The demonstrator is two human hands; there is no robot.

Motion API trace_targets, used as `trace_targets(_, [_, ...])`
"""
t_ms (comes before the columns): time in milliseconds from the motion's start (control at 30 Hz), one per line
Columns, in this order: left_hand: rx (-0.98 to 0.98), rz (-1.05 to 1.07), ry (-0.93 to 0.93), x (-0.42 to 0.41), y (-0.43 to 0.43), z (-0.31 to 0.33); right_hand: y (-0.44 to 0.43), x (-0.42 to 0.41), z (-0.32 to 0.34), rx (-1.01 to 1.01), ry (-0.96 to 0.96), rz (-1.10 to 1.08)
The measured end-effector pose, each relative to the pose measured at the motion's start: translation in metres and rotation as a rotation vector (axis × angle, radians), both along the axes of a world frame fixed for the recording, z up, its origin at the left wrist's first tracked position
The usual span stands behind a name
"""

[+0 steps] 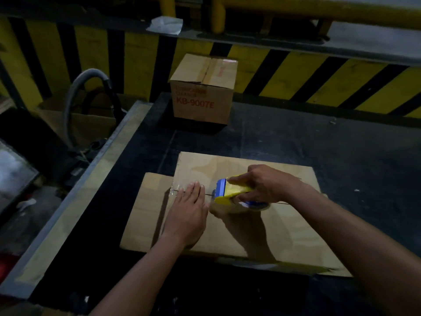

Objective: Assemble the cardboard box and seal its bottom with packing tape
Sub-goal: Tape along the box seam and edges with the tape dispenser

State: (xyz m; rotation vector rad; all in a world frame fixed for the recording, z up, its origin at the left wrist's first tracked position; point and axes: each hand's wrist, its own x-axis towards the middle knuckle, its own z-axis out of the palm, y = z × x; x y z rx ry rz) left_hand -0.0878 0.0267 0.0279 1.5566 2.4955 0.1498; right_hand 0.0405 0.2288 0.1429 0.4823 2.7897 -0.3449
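A brown cardboard box (284, 224) stands on the black table with its closed bottom flaps facing up; a dark seam runs across the middle. My left hand (189, 210) lies flat, palm down, on the left end of the seam, where a short strip of clear tape (176, 190) wraps over the box edge. My right hand (268, 185) grips a yellow and blue tape dispenser (232, 191), pressed on the seam just right of my left fingertips. A clear tape roll (252, 205) sits under the dispenser.
A flat cardboard sheet (145, 208) lies under the box at the left. A sealed box printed KB-9007E (202, 90) stands at the table's far side. A grey hose (75, 99) loops left of the table (341, 144). Yellow-black striped barrier (319, 80) behind.
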Motion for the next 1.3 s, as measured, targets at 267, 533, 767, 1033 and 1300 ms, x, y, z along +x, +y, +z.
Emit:
trace_targets(267, [-0.017, 0.011, -0.012, 0.004, 0.001, 0.007, 0.016, 0.029, 0.009, 0.052, -0.047, -0.002])
trace_targets(533, [-0.005, 0.022, -0.068, 0.028, 0.030, 0.010, 0.011, 0.022, -0.008, 0.067, -0.007, 0.007])
trace_targets(767, [0.019, -0.004, 0.011, 0.032, 0.028, -0.006, 0.020, 0.033, -0.001, -0.008, 0.001, -0.006])
trace_targets(1033, [0.006, 0.011, 0.016, 0.033, 0.030, -0.002, 0.044, 0.066, 0.005, 0.007, -0.016, -0.026])
trace_targets(1300, [-0.037, 0.040, -0.027, 0.050, 0.047, 0.007, 0.034, 0.058, -0.009, 0.018, -0.006, -0.044])
